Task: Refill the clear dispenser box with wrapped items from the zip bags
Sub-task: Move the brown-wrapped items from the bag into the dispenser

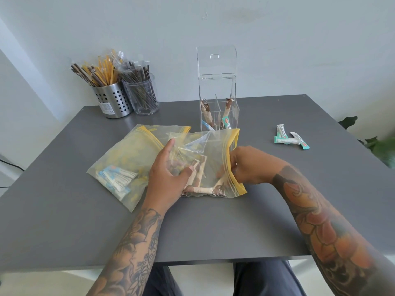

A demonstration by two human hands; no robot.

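The clear dispenser box (218, 86) stands at the table's back middle with its lid up and a few wrapped sticks inside. In front of it lies a zip bag (213, 150) with a yellow seal, holding brown and white wrapped sticks (198, 190). My left hand (168, 174) grips the bag's left side through the plastic. My right hand (245, 165) reaches into the bag's open mouth, fingers curled inside; what they hold is hidden. A second zip bag (126, 159) lies to the left with blue and white wrapped items (116, 180) in it.
A perforated steel cup (111, 99) and a clear jar (142, 95), both full of wrapped sticks, stand at the back left. Three teal and white packets (288, 137) lie loose at the right. Plant leaves (378, 146) reach past the table's right edge.
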